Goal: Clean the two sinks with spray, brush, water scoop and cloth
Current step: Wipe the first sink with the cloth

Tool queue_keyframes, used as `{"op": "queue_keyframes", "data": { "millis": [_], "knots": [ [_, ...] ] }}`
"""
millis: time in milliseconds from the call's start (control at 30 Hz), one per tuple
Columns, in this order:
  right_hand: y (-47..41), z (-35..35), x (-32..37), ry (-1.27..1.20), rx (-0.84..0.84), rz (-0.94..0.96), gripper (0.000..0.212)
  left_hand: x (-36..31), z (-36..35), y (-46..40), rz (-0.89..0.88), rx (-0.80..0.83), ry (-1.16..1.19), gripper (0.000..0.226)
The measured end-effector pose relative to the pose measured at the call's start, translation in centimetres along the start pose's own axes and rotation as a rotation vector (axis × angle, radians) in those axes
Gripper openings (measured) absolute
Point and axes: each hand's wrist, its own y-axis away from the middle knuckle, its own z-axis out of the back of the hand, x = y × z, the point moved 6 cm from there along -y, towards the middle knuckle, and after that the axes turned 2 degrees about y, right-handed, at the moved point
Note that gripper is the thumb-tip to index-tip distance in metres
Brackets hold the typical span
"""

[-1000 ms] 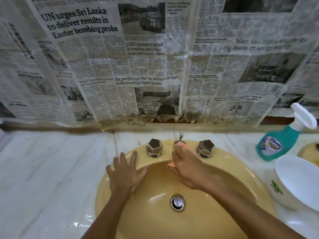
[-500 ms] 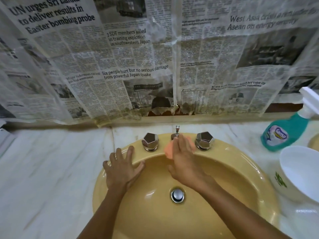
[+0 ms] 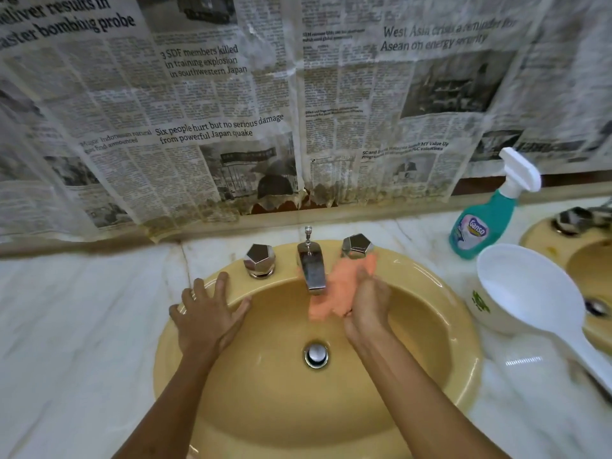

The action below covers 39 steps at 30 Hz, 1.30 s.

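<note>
A yellow sink (image 3: 440, 329) fills the middle of the view, with a chrome faucet (image 3: 311, 266), two chrome knobs and a drain (image 3: 316, 354). My right hand (image 3: 367, 303) grips an orange cloth (image 3: 337, 293) against the sink's back wall, just right of the faucet spout. My left hand (image 3: 207, 313) rests flat with spread fingers on the sink's left rim. A teal spray bottle (image 3: 483, 223) stands on the counter at the right. A white water scoop (image 3: 530, 293) lies beside it. Only the edge of the second yellow sink (image 3: 586, 260) shows at the far right.
White marble counter (image 3: 76, 326) surrounds the sinks. Newspaper sheets (image 3: 231, 111) cover the wall behind, hanging down to the backsplash. The scoop's handle (image 3: 592, 362) reaches toward the lower right edge.
My right hand has moved the cloth from over the faucet to its right side, so the spout now shows. The camera has tilted down and to the right. My left hand stays on the rim.
</note>
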Motion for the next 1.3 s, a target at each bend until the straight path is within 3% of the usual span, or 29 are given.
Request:
{"op": "queue_keyframes", "data": {
  "millis": [67, 133, 200, 300, 400, 500, 533, 600, 667, 767, 833, 967, 1067, 1167, 1233, 1300],
  "knots": [
    [-0.4, 1.2, 3.2, 0.016, -0.090, 0.207, 0.021, 0.0, 0.0, 0.1, 0.005, 0.000, 0.009, 0.074],
    [-0.9, 1.1, 6.5, 0.242, -0.105, 0.468, 0.028, 0.0, 0.1, 0.1, 0.005, 0.001, 0.014, 0.073],
    [-2.7, -0.5, 7.8, 0.708, 0.023, 0.737, 0.036, -0.1, 0.1, 0.1, 0.001, -0.003, 0.014, 0.072],
    [-5.7, -3.9, 6.5, 1.563, 0.368, 1.043, 0.050, -0.2, 0.1, 0.1, 0.000, 0.002, 0.023, 0.070],
    [-8.2, -6.4, 5.9, 2.078, 0.364, 1.083, 0.050, -0.1, -0.2, -0.1, 0.000, -0.011, 0.008, 0.071],
    [-7.6, -7.9, 5.0, 2.266, 0.204, 1.059, 0.036, -0.1, -0.4, -0.2, 0.001, -0.023, -0.012, 0.071],
    [-7.3, -8.0, 4.1, 2.317, 0.242, 1.103, 0.031, -0.1, -0.5, -0.2, 0.000, -0.024, -0.014, 0.071],
    [-7.0, -7.4, 2.9, 2.296, 0.426, 1.309, 0.019, -0.1, -0.4, -0.1, -0.005, -0.028, -0.012, 0.071],
    [-7.5, -6.8, 4.0, 2.146, 0.465, 1.380, 0.016, -0.1, -0.4, -0.2, -0.006, -0.025, -0.012, 0.071],
    [-7.3, -5.4, 5.0, 1.817, 0.194, 1.023, 0.039, 0.0, -0.5, -0.3, -0.004, -0.026, -0.018, 0.072],
    [-6.5, -4.5, 4.1, 1.693, 0.067, 0.964, 0.044, 0.0, -0.5, -0.3, -0.008, -0.030, -0.011, 0.072],
    [-7.0, -5.1, 4.9, 1.884, -0.039, 0.895, 0.041, -0.1, -0.4, -0.2, -0.004, -0.020, -0.007, 0.072],
    [-7.6, -6.7, 5.7, 1.856, -0.100, 0.742, 0.036, -0.1, -0.3, -0.2, -0.004, -0.019, -0.006, 0.075],
    [-8.8, -7.1, 7.7, 1.707, -0.098, 0.582, 0.026, 0.0, -0.3, -0.2, -0.002, -0.018, -0.007, 0.076],
    [-8.8, -7.8, 8.7, 1.618, -0.001, 0.677, 0.033, 0.0, -0.4, -0.2, -0.002, -0.017, -0.001, 0.074],
    [-7.9, -9.2, 7.8, 1.598, 0.227, 0.790, 0.038, 0.0, -0.4, -0.3, -0.002, -0.028, 0.005, 0.072]
  ]
}}
